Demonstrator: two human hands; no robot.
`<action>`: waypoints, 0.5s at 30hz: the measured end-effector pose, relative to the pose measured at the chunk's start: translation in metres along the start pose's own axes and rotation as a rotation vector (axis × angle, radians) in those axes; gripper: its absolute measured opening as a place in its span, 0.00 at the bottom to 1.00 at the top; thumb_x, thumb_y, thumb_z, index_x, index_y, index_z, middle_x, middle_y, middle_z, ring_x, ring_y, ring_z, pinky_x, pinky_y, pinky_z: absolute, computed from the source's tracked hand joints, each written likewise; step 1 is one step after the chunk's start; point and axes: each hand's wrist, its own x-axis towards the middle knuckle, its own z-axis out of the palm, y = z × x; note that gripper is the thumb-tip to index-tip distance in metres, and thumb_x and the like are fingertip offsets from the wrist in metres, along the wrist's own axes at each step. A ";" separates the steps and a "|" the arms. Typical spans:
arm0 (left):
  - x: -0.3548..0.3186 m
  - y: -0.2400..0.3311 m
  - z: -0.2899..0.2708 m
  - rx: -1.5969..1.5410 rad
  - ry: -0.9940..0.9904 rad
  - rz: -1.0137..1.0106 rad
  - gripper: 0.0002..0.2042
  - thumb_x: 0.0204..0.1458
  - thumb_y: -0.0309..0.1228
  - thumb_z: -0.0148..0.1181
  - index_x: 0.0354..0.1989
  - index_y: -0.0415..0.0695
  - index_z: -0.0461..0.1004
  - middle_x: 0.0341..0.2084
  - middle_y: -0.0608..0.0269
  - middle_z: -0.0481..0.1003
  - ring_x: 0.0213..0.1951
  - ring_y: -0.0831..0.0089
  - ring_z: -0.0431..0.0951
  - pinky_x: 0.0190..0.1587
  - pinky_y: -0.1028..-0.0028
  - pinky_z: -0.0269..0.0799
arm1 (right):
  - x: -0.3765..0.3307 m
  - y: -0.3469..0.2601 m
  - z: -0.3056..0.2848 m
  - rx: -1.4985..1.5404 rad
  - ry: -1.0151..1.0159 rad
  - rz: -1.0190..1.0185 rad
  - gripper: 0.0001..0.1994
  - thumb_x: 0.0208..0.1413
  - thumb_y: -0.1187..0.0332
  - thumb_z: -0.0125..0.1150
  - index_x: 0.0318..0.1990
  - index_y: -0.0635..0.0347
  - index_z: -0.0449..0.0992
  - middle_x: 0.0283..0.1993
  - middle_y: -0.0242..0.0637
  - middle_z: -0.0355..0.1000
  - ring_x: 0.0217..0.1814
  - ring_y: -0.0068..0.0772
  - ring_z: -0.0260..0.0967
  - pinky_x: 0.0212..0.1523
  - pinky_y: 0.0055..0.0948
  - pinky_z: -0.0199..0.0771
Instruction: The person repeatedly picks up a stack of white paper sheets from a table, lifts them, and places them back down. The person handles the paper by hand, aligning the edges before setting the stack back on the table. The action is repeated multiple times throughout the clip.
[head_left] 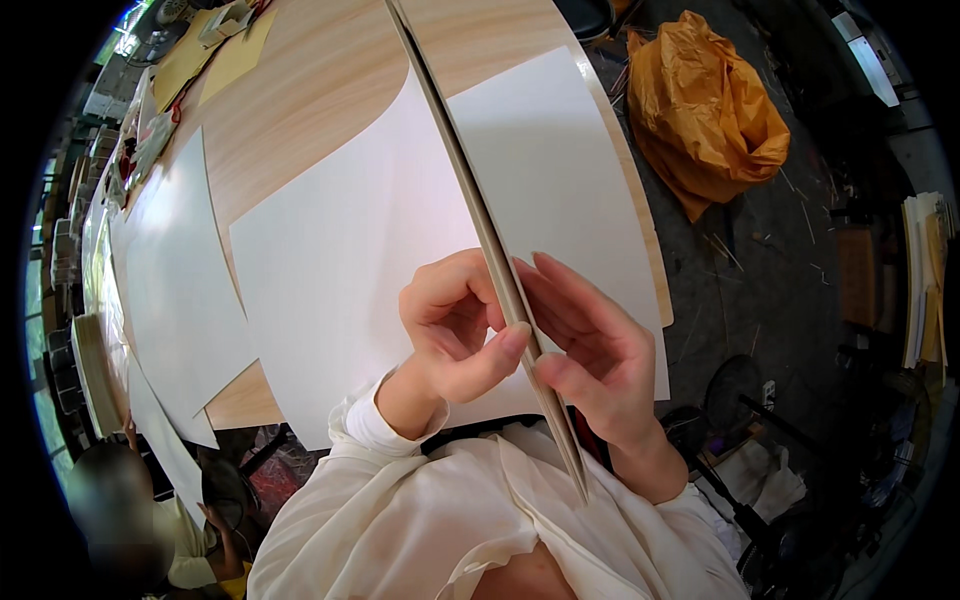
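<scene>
At the lower left edge of the frame another person (150, 530) sits, blurred. White sheets (170, 270) lie along the left side of the wooden table (320, 90). A large white sheet (340, 260) covers the centre. Just below centre, the left hand (450, 330) curls, its thumb pressing one face of a thin board (490, 240) held edge-on. The right hand (590, 350) presses the other face with fingers stretched and thumb. At upper right an orange bag (705, 110) lies on the floor.
</scene>
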 end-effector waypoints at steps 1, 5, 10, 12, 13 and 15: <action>0.001 -0.001 0.000 -0.005 -0.002 0.003 0.07 0.41 0.18 0.58 0.20 0.40 0.65 0.19 0.65 0.70 0.21 0.80 0.66 0.24 0.79 0.58 | 0.000 -0.002 0.000 0.019 0.008 0.001 0.29 0.57 0.78 0.57 0.66 0.71 0.57 0.65 0.51 0.62 0.66 0.38 0.62 0.65 0.32 0.61; 0.001 0.001 -0.001 -0.010 -0.020 -0.010 0.07 0.43 0.18 0.57 0.20 0.40 0.65 0.19 0.65 0.70 0.17 0.82 0.66 0.20 0.81 0.56 | 0.004 -0.016 -0.001 -0.122 -0.039 -0.104 0.24 0.59 0.80 0.45 0.65 0.69 0.60 0.64 0.54 0.63 0.66 0.39 0.63 0.62 0.30 0.62; 0.001 -0.001 -0.002 -0.018 -0.043 0.016 0.08 0.44 0.17 0.57 0.21 0.39 0.65 0.18 0.65 0.69 0.14 0.84 0.65 0.18 0.82 0.55 | 0.006 -0.019 -0.005 -0.375 -0.116 -0.154 0.25 0.51 0.82 0.54 0.61 0.70 0.67 0.62 0.52 0.65 0.63 0.40 0.66 0.61 0.32 0.64; 0.001 0.000 0.001 -0.041 -0.015 -0.017 0.07 0.44 0.17 0.57 0.21 0.39 0.65 0.18 0.66 0.69 0.15 0.84 0.65 0.18 0.82 0.54 | 0.006 -0.017 -0.004 -0.325 -0.097 -0.152 0.28 0.48 0.83 0.59 0.61 0.70 0.66 0.62 0.50 0.66 0.62 0.40 0.67 0.61 0.32 0.65; 0.001 0.001 0.002 -0.052 -0.002 -0.034 0.07 0.44 0.17 0.57 0.21 0.39 0.65 0.18 0.66 0.69 0.15 0.84 0.65 0.18 0.82 0.54 | 0.006 -0.017 -0.004 -0.269 -0.078 -0.133 0.29 0.47 0.84 0.61 0.61 0.69 0.66 0.62 0.49 0.66 0.62 0.39 0.67 0.61 0.32 0.65; 0.001 -0.001 -0.001 -0.024 -0.032 0.001 0.07 0.44 0.17 0.57 0.21 0.39 0.65 0.18 0.66 0.69 0.16 0.84 0.64 0.19 0.81 0.54 | 0.006 -0.014 -0.005 -0.199 -0.071 -0.127 0.31 0.45 0.85 0.63 0.61 0.69 0.66 0.62 0.47 0.67 0.61 0.38 0.68 0.61 0.32 0.66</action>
